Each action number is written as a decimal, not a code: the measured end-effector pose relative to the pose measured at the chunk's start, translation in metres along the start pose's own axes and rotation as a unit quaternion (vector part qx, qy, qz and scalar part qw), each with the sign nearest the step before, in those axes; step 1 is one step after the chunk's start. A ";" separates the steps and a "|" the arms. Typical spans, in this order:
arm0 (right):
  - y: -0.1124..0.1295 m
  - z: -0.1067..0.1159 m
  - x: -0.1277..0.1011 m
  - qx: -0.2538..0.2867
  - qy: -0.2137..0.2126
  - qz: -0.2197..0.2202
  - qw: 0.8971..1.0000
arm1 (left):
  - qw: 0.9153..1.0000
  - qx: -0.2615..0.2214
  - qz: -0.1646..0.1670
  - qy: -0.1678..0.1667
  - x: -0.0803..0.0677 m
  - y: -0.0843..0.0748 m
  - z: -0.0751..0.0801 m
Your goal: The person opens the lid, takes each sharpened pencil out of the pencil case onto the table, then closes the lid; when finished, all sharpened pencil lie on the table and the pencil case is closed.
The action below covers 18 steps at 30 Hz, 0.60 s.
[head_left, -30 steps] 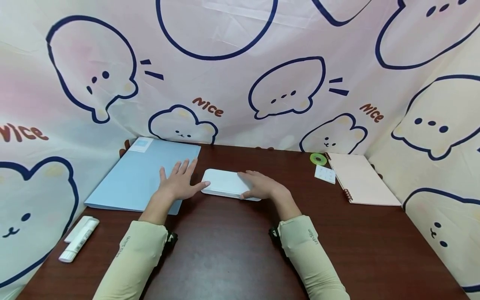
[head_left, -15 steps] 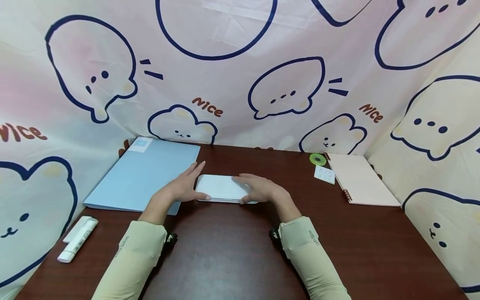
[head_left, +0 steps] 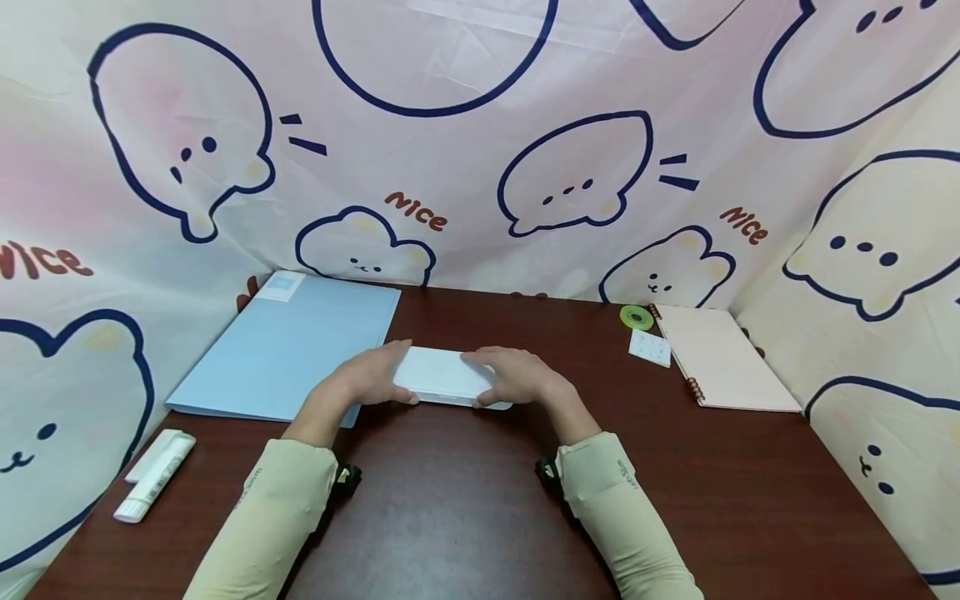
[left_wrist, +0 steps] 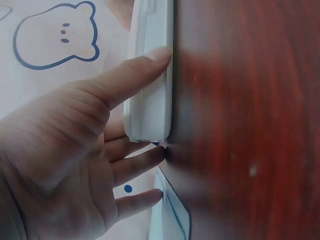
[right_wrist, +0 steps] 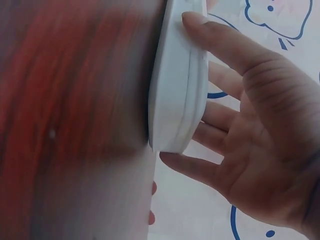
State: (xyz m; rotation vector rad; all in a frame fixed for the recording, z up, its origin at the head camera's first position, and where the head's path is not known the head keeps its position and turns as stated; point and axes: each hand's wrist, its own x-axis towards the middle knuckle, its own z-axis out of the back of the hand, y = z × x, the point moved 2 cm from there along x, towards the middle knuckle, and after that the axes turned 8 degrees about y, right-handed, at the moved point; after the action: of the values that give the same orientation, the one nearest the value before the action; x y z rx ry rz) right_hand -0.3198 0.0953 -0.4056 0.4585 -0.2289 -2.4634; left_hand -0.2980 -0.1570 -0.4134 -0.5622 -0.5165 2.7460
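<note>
A white, flat, rounded-corner case (head_left: 442, 375) lies on the dark wooden table, long side toward me in the head view. A lengthwise seam shows along its side in both wrist views. My left hand (head_left: 367, 377) holds its left end, the thumb pressed on the near side (left_wrist: 155, 95) and the fingers reaching round the end and behind. At the other end my right hand (head_left: 525, 375) grips it likewise, thumb on the near side (right_wrist: 175, 75), fingers behind. The far fingertips are partly hidden by the case.
Left of the case lies a light blue folder (head_left: 315, 350); nearer me is a white tube (head_left: 157, 479) beside a small white block. At right are a spiral notebook (head_left: 727, 358), a green tape roll (head_left: 637, 317) and a small white card (head_left: 650, 348). Printed cloth (head_left: 465, 167) walls the table.
My left hand has gone from spread fingers to curling round the case's left end. The case has slid slightly left and toward me. My right hand stays on its right end.
</note>
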 end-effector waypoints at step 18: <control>-0.003 0.005 0.005 -0.007 -0.014 0.001 1.000 | 1.000 0.014 0.007 -0.022 0.001 0.007 0.002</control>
State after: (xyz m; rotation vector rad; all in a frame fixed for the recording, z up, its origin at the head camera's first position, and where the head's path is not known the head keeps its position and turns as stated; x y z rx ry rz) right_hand -0.3272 0.0950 -0.4033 0.4170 -0.2224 -2.4703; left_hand -0.3014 -0.1634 -0.4149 -0.5016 -0.4861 2.7796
